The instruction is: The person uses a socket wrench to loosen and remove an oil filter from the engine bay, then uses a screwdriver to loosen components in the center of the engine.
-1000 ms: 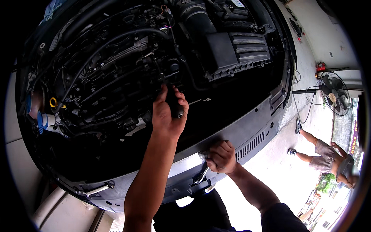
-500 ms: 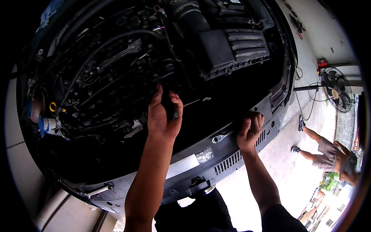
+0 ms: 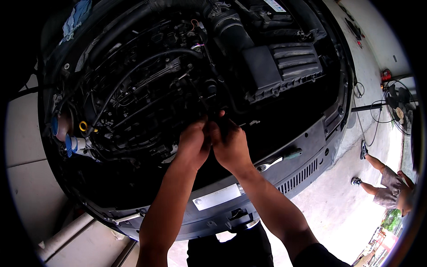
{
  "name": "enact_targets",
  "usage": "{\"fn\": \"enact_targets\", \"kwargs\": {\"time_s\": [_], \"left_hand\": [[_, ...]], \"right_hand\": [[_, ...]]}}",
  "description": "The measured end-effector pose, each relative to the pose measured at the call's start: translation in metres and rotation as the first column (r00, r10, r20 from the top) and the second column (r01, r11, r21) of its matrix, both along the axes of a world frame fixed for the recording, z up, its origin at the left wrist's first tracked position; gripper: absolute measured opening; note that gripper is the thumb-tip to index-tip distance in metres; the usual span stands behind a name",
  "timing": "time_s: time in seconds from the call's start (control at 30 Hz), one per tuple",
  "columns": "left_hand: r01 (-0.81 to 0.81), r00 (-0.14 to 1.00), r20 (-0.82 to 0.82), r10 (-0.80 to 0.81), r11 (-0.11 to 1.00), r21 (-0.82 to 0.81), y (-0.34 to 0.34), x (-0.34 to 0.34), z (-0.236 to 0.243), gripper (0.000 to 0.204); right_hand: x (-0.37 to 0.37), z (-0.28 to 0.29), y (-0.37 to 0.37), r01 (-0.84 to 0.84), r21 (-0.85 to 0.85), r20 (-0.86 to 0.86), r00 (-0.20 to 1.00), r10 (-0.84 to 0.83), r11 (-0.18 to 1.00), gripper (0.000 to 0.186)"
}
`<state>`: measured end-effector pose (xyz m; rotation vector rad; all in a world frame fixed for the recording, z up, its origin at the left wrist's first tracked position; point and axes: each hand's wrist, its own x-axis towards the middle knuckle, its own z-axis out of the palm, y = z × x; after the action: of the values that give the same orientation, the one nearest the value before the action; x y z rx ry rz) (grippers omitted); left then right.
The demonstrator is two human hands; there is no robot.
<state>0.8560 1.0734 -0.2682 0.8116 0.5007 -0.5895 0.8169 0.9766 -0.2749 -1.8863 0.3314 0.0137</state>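
My left hand (image 3: 194,141) and my right hand (image 3: 232,144) meet over the front of the dark engine (image 3: 147,93), thumbs close together. Both have curled fingers. The black-handled driver that sat in my left hand half a second ago is lost in shadow between them. What my right fingers grip cannot be made out. A ratchet wrench (image 3: 281,161) with a shiny head and grey-green handle lies on the front panel (image 3: 307,147), just right of my right wrist.
A black air filter box (image 3: 284,71) stands right of the engine. Yellow dipstick ring (image 3: 83,126) and blue-capped reservoir (image 3: 73,144) are at left. A wrench (image 3: 129,218) rests on the front left edge. At far right are a fan (image 3: 399,109) and a person (image 3: 387,189).
My right hand has left the ratchet wrench on the front panel and moved left, up to my left hand. The whole view has shifted, with the engine lower and further right.
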Motion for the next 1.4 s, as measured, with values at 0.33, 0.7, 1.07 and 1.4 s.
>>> {"fn": "enact_targets", "kwargs": {"time_s": [0.33,0.7,1.07,1.4], "left_hand": [[-0.554,0.188,0.089,-0.978,-0.031,0.832,0.045,0.107,0.015,0.034],[-0.462,0.017,-0.607,-0.794,-0.544,0.700,0.002,0.170,-0.024,0.026],[-0.101,0.705,-0.095,-0.702,-0.232,0.967,0.027,0.164,-0.048,0.034],[0.182,0.864,-0.335,-0.377,-0.387,0.904,-0.005,0.176,-0.045,0.069]], "right_hand": [[0.004,0.000,0.030,0.328,-0.073,0.364,0.888,-0.281,0.942,0.027],[-0.006,-0.003,0.034,0.322,-0.132,0.394,0.885,-0.248,0.938,0.035],[-0.003,-0.005,0.037,0.302,-0.055,0.382,0.887,-0.259,0.952,0.039],[-0.007,-0.005,0.037,0.225,-0.072,0.327,0.926,-0.190,0.972,0.041]]}}
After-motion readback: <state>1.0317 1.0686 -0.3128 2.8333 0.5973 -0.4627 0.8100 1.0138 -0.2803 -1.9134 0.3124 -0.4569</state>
